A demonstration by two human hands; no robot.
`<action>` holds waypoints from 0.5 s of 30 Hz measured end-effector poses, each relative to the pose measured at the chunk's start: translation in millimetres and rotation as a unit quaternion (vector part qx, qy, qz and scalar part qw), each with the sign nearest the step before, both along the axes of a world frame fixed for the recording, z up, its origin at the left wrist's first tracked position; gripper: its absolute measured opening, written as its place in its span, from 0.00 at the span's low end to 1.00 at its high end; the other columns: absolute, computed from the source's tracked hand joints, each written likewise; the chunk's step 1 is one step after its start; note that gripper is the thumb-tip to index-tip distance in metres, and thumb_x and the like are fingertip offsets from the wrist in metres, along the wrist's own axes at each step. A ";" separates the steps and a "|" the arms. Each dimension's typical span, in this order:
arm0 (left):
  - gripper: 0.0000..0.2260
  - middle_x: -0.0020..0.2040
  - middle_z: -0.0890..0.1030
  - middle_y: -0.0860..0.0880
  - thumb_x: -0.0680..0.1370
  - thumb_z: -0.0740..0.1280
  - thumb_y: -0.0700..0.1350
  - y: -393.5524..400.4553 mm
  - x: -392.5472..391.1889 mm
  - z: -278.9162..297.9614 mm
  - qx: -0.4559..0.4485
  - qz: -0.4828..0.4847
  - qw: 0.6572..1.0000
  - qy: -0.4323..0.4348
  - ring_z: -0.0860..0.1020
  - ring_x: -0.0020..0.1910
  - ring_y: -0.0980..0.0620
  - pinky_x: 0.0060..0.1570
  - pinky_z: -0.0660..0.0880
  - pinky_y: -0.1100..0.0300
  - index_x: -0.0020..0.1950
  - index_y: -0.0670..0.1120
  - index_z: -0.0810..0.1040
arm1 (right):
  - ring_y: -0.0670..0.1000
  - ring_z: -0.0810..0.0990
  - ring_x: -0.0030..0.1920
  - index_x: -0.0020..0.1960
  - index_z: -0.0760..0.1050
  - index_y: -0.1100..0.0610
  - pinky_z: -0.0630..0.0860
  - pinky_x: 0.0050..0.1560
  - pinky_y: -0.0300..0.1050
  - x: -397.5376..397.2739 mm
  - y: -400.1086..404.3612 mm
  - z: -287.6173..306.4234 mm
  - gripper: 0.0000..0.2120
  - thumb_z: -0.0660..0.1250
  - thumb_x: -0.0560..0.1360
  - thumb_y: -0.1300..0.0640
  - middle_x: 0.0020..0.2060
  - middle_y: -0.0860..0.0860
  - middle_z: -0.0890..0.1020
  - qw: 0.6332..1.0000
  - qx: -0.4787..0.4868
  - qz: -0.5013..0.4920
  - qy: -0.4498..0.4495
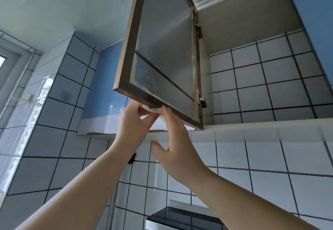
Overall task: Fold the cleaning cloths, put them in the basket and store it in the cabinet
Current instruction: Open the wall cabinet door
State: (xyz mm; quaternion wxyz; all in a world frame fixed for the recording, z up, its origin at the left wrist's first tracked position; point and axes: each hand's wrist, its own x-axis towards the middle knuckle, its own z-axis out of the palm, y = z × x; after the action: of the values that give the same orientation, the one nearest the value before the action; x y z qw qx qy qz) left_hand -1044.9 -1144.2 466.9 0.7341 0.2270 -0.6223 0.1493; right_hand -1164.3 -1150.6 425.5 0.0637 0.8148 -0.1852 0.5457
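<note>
White tiled wall [270,157] with dark grout; blue range hood [106,93] at left; window [10,64] far left; black appliance [182,219] at bottom.

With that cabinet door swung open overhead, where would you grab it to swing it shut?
Grip the cabinet door by its bottom frame rail, near the free corner farthest from the hinges, coming from below. Both the left hand and right hand already reach up there, and the wooden frame gives a firmer edge than the frosted panel.
</note>
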 end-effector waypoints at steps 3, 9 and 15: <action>0.10 0.39 0.82 0.57 0.72 0.72 0.41 -1.8 -1.1 -1.7 0.005 -0.031 0.999 0.020 0.80 0.39 0.63 0.37 0.72 0.75 0.39 0.55 0.76 | 0.32 0.49 0.71 0.74 0.49 0.41 0.46 0.62 0.19 -0.4 -1.4 -1.6 0.34 0.64 0.76 0.56 0.72 0.35 0.55 1.000 0.007 -0.004 -0.017; 0.08 0.36 0.79 0.55 0.73 0.71 0.43 -2.9 0.5 -3.4 0.026 -0.026 0.998 0.042 0.76 0.34 0.63 0.35 0.71 0.73 0.38 0.52 0.75 | 0.22 0.48 0.64 0.70 0.51 0.34 0.46 0.57 0.14 -6.2 4.4 -0.4 0.33 0.64 0.76 0.58 0.63 0.23 0.56 1.000 0.005 -0.008 -0.004; 0.07 0.42 0.82 0.53 0.74 0.70 0.40 3.5 6.3 -17.1 0.078 -0.097 0.990 0.073 0.79 0.38 0.63 0.39 0.73 0.71 0.43 0.51 0.74 | 0.28 0.53 0.64 0.74 0.51 0.41 0.49 0.57 0.18 -22.1 17.5 1.0 0.32 0.63 0.77 0.56 0.67 0.30 0.58 0.998 0.046 -0.034 0.005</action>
State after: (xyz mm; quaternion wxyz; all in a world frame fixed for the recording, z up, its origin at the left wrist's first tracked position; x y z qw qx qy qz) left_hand -1038.6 -1140.6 449.8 0.7689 0.2319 -0.5958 0.0115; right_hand -1186.4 -1133.0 426.5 0.0458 0.8127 -0.2377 0.5301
